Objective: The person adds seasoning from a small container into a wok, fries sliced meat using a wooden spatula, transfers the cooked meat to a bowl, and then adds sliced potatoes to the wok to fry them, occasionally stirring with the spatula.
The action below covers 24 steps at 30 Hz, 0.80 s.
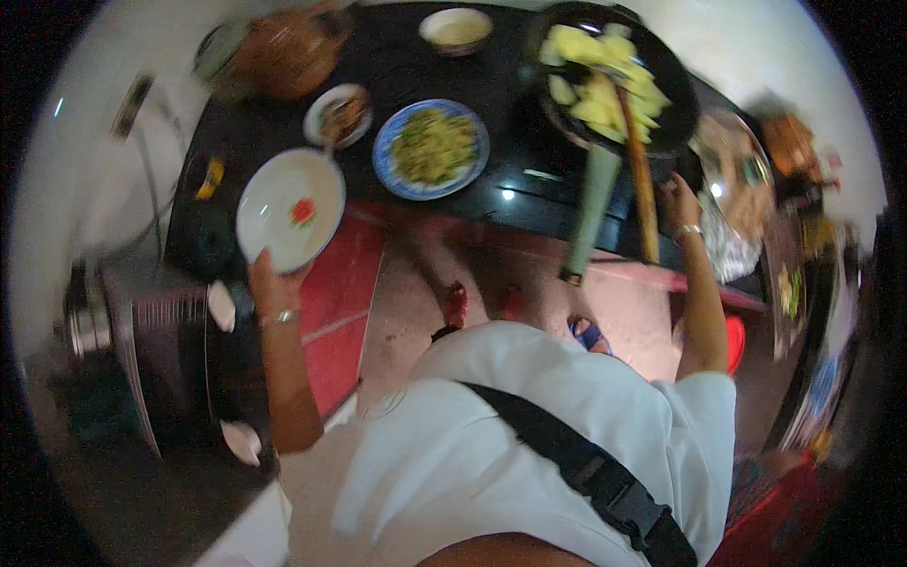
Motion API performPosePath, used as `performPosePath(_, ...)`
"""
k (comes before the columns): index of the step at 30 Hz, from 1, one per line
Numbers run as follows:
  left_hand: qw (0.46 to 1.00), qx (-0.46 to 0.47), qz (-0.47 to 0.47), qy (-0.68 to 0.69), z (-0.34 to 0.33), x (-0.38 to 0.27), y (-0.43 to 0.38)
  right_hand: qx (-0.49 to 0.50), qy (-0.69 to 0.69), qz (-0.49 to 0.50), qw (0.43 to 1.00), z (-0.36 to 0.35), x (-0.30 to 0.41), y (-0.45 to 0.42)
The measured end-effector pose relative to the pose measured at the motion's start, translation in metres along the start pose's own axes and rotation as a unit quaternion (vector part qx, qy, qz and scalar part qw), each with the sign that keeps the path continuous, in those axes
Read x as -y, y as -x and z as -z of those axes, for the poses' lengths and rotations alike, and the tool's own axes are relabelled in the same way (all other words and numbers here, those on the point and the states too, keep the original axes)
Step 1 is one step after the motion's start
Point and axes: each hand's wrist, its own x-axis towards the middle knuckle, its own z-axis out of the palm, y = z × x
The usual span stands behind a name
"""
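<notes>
My left hand [273, 280] grips the near rim of a white plate [278, 205] with a red flower print, tilted over the counter's front left. My right hand [680, 195] is beside the wok, at the counter's front edge; blur and angle hide whether its fingers touch anything. The black wok [677, 92] holds pale yellow slices [595, 49], and a wooden-handled spatula [640, 177] rests in it. The wok's grey-green handle [594, 212] points towards me. A blue-rimmed plate [382, 152] of shredded yellow-green food sits between the wok and the white plate.
A small bowl with brown food [312, 127] stands behind the white plate, and another pale bowl [457, 46] is at the back. Brown, blurred pottery [290, 57] stands back left. A metal tray [762, 152] and crumpled foil [730, 248] lie right of the wok. A red object [735, 344] is below.
</notes>
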Motion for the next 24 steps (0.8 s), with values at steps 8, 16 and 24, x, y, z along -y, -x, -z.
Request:
performPosePath(8, 0.994, -0.09, 0.01, 0.065, 0.032, 0.028, -0.026, -0.051, 0.076, -0.025, 0.995, -0.018, -0.019, -0.016)
performPosePath(16, 0.977, -0.048, 0.06, 0.199, 0.12, 0.078, -0.156, -0.126, -0.009, 0.123, 0.984, 0.042, 0.104, 0.05)
performPosePath(24, 0.971, -0.13, 0.052, 0.195, 0.074, 0.066, -0.182, 0.074, 0.205, 0.419, 0.881, 0.086, 0.165, 0.093)
